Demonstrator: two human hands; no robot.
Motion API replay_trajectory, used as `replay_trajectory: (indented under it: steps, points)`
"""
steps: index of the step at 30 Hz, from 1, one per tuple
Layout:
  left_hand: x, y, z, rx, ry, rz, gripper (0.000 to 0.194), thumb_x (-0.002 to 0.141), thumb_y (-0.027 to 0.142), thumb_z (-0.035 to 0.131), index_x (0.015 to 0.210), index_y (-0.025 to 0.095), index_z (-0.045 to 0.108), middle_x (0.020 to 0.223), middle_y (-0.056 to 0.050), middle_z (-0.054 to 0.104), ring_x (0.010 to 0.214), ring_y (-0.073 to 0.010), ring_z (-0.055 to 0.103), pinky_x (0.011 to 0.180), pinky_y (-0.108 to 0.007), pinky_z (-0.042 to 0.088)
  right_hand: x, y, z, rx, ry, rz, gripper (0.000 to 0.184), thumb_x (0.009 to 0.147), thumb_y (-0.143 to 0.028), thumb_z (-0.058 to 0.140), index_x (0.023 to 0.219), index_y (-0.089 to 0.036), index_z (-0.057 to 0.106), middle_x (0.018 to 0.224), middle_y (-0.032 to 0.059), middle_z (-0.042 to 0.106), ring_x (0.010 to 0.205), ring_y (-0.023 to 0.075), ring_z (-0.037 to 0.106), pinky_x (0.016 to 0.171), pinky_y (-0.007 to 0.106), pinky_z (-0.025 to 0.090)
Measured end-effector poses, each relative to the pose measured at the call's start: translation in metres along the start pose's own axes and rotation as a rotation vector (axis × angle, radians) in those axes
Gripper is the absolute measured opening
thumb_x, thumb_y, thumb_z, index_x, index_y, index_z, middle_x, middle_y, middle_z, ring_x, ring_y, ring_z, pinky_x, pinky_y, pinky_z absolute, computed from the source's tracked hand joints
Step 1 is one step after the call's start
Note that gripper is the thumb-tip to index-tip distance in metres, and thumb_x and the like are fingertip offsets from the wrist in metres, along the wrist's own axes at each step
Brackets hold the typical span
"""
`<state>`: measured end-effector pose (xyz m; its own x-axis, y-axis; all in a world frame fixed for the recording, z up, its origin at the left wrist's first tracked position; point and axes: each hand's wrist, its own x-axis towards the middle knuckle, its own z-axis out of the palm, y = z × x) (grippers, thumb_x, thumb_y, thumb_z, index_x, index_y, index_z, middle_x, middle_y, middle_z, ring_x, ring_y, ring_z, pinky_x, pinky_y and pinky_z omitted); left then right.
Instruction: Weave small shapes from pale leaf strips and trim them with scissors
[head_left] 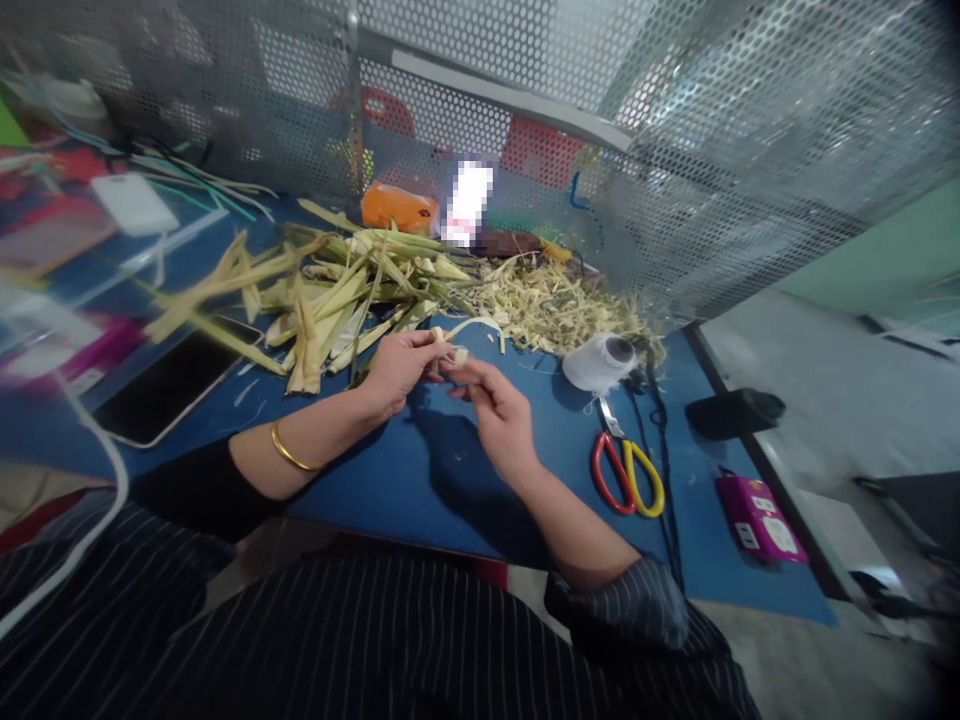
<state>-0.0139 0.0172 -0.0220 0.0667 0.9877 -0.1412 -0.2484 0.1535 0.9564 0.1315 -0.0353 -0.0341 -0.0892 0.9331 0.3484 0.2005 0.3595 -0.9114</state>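
Observation:
Over the blue table, my left hand (397,370) pinches a narrow pale leaf strip (460,356) between thumb and fingers. My right hand (501,415) meets it from the right, fingers curled, with its fingertips closed at the same strip. A pale curved length (480,323) shows just behind the hands; whether it joins the held strip I cannot tell. Behind my left hand lies a heap of dry yellow-green husk leaves (352,285). Small cut husk scraps (547,305) are piled to the right of that heap.
A white thread spool (592,365) stands right of my hands, near red-and-yellow-handled scissors (628,475). Farther right are a black cylinder (735,412) and a purple box (761,517). A dark-screened phone (176,385) lies left. Perforated metal mesh (472,95) rises behind, with an orange packet (397,208) before it.

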Motion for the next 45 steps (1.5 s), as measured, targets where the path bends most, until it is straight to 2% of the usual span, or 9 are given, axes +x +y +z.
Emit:
replay_trajectory:
  steps: [3,9,13,16,23,28,35,39,45]
  points:
    - [0.0,0.0,0.0,-0.017,-0.037,-0.045,0.009,0.067,0.019,0.073,0.073,0.013,0.073,0.058,0.0,0.06,0.049,-0.0072,0.051,0.048,-0.019,0.043,0.0,0.001,-0.004,-0.255,-0.055,-0.168,0.027,0.091,-0.017,0.049,0.114,-0.023,0.061,0.106,0.0051,0.07,0.09,0.0152,0.067,0.085,0.034,0.054]
    - [-0.002,0.002,0.0,0.049,-0.119,-0.096,0.015,0.065,0.023,0.077,0.074,0.011,0.075,0.065,-0.005,0.066,0.047,-0.0078,0.049,0.045,-0.021,0.042,0.003,-0.007,-0.011,-0.636,-0.071,-0.314,0.017,0.094,-0.022,0.049,0.089,-0.022,0.064,0.091,0.0048,0.068,0.084,0.0157,0.063,0.075,0.03,0.049]
    - [-0.006,0.004,0.0,0.185,-0.332,-0.051,0.011,0.067,0.023,0.074,0.072,0.013,0.076,0.059,-0.005,0.064,0.047,-0.0096,0.05,0.042,-0.02,0.039,0.007,-0.011,-0.016,-0.692,0.008,-0.477,0.01,0.093,-0.018,0.049,0.091,-0.02,0.059,0.105,0.0089,0.067,0.104,0.0196,0.06,0.091,0.036,0.045]
    - [-0.011,0.007,0.001,0.257,-0.469,-0.046,0.011,0.07,0.023,0.069,0.071,0.014,0.076,0.067,-0.008,0.068,0.052,-0.0118,0.056,0.043,-0.02,0.039,0.012,-0.01,-0.022,-0.716,0.041,-0.43,0.01,0.093,-0.017,0.045,0.094,-0.02,0.054,0.102,0.0087,0.067,0.105,0.0199,0.059,0.094,0.037,0.043]
    - [-0.013,0.01,-0.001,0.289,-0.651,-0.133,0.012,0.075,0.024,0.068,0.071,0.016,0.076,0.064,-0.008,0.069,0.048,-0.0102,0.054,0.044,-0.02,0.039,0.013,-0.007,-0.024,-0.857,0.015,-0.301,0.018,0.095,-0.026,0.04,0.077,-0.023,0.043,0.065,-0.0018,0.052,0.064,0.0157,0.049,0.081,0.034,0.043]
    - [-0.013,0.01,-0.003,0.275,-0.666,-0.139,0.018,0.078,0.032,0.068,0.077,0.016,0.077,0.068,-0.009,0.069,0.053,-0.0111,0.055,0.047,-0.02,0.04,0.01,-0.009,-0.022,-0.782,0.096,-0.074,0.021,0.093,-0.033,0.045,0.075,-0.023,0.042,0.062,-0.0028,0.049,0.057,0.0133,0.043,0.056,0.026,0.029]
    - [-0.015,0.008,0.0,0.256,-0.655,-0.109,0.021,0.078,0.034,0.067,0.078,0.015,0.077,0.076,-0.01,0.071,0.056,-0.0113,0.055,0.049,-0.021,0.04,0.012,-0.005,-0.022,-0.54,0.13,0.09,0.027,0.088,-0.032,0.051,0.065,-0.022,0.039,0.056,-0.0059,0.04,0.054,0.0101,0.036,0.055,0.025,0.026]
    - [-0.019,0.006,0.005,0.386,-0.599,-0.036,0.017,0.076,0.03,0.068,0.075,0.015,0.076,0.069,-0.007,0.069,0.052,-0.0102,0.051,0.047,-0.02,0.035,0.012,-0.001,-0.021,-0.507,0.138,0.128,0.028,0.086,-0.031,0.053,0.063,-0.021,0.041,0.055,-0.006,0.041,0.054,0.0097,0.037,0.055,0.025,0.027]
    - [-0.02,0.007,0.007,0.416,-0.397,0.111,0.022,0.08,0.029,0.063,0.067,0.015,0.073,0.055,-0.003,0.059,0.049,-0.0086,0.046,0.048,-0.02,0.031,0.014,-0.002,-0.022,-0.343,0.136,0.185,0.02,0.087,-0.039,0.056,0.096,-0.021,0.057,0.053,-0.0072,0.051,0.05,0.0108,0.047,0.055,0.025,0.035]
